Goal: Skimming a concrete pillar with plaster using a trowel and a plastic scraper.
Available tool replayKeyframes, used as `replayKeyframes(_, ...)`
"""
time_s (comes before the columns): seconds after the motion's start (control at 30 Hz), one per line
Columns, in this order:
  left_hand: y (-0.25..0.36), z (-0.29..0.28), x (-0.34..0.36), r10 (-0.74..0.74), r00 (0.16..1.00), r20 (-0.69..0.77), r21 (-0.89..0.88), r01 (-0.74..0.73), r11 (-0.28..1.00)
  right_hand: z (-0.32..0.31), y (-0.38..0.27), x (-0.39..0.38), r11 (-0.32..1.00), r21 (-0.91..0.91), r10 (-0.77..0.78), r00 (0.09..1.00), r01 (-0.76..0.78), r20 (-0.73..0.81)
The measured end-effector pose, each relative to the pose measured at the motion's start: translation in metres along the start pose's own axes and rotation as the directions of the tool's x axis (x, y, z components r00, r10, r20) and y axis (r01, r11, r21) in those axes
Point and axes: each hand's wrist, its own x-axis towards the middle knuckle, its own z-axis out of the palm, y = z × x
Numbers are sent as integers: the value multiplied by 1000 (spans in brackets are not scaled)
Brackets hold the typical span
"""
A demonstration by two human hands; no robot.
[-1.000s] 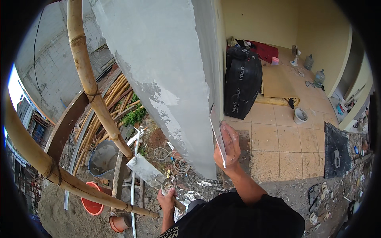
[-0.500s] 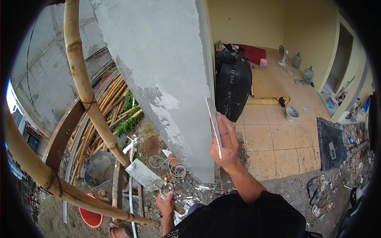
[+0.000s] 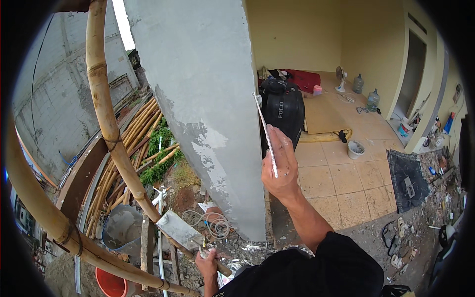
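Observation:
My right hand [image 3: 278,161] grips a flat, thin plastering blade [image 3: 266,136], held upright along the right edge of a grey plastered column [image 3: 198,84] with lighter patches low on its left side. Down at the lower middle, my left hand [image 3: 208,262] is closed on the handle of a flat metal trowel [image 3: 180,230] with pale paste on it, beside bamboo scaffold poles [image 3: 114,143].
Bamboo poles [image 3: 136,136], a dark tub [image 3: 121,227] and an orange bucket [image 3: 109,279] lie at left. Through the doorway are a black bag [image 3: 279,123], mattress [image 3: 314,114], fan [image 3: 340,76], water jugs [image 3: 373,99] and small bucket [image 3: 356,148]. Sandals [image 3: 396,242] sit at lower right.
My right hand and blade have moved upward along the column's edge. The view has shifted, showing more of the upper wall and doorway. My left hand keeps hold of the trowel.

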Motion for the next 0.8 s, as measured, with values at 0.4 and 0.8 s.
replayKeyframes(0.4,-1,-6,12,-2,1000,-27,-67,0,998,-3,-1,52,999,29,-41,999,41,-18)
replayKeyframes(0.8,-8,-15,38,34,999,14,-73,-33,997,-1,-17,100,999,-17,-47,996,46,-78)
